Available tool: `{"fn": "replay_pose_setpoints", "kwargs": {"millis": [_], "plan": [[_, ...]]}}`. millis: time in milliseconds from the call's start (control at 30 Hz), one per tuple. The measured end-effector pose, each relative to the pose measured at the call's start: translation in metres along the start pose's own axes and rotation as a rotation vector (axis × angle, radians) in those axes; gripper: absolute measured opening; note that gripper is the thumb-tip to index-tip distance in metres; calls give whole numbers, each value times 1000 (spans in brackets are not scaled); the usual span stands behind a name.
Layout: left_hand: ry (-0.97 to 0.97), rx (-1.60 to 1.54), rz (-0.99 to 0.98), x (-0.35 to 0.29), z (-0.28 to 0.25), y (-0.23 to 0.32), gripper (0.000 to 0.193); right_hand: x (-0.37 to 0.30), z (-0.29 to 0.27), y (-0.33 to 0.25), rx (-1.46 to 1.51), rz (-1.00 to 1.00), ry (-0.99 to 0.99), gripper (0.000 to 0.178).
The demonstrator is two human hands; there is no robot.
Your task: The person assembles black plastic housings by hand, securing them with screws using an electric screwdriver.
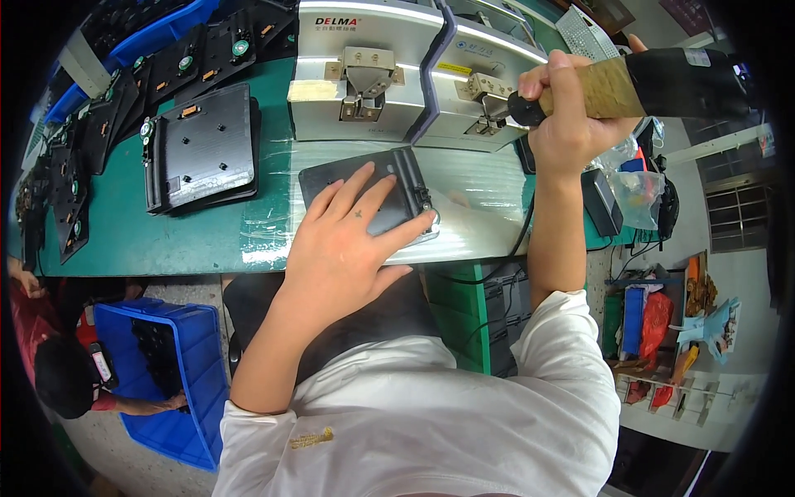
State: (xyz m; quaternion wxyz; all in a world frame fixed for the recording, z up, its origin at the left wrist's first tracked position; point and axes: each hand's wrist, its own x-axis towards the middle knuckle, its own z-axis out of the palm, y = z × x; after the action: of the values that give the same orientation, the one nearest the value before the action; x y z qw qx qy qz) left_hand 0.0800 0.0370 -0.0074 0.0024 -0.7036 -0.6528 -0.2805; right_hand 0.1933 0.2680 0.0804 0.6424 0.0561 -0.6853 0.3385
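My left hand (335,253) lies flat with fingers spread on a black plastic panel (397,178) at the table's front. The thumb is off the panel. My right hand (571,116) is closed around an electric screwdriver (613,87) with a tan-wrapped grip, raised at the right. Its nose points left at the metal outlet (489,103) of the right-hand screw feeder (464,74). Whether the bit touches a screw there is too small to tell. A second screw feeder (319,54) stands to its left.
Left of the feeders, a black panel stack (203,153) rests on the green tabletop (124,228). More black panels (178,70) with small round green parts line the back left. A co-worker's hand (170,403) reaches into a blue crate (203,364) at lower left. A black cable (520,240) crosses the table edge.
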Motion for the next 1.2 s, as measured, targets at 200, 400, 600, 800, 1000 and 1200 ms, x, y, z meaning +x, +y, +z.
{"fn": "replay_pose_setpoints", "kwargs": {"millis": [200, 400, 600, 800, 1000, 1200], "plan": [[0, 6, -3, 0, -1, 0, 69, -8, 0, 10, -19, 22, -45, 53], [3, 7, -4, 0, 1, 0, 69, -11, 7, 0, -177, 45, -59, 68], [10, 4, -2, -1, 1, 0, 68, -13, 9, -3, -223, 14, -125, 68], [6, 10, -2, -1, 0, -1, 67, -7, 11, -20, 28, 378, -77, 49], [-7, -3, 0, -1, 0, -1, 65, -11, 11, -17, -65, 149, -13, 43], [2, 5, -3, -1, 1, 0, 66, -6, 0, -9, 19, -21, 107, 57]]}}
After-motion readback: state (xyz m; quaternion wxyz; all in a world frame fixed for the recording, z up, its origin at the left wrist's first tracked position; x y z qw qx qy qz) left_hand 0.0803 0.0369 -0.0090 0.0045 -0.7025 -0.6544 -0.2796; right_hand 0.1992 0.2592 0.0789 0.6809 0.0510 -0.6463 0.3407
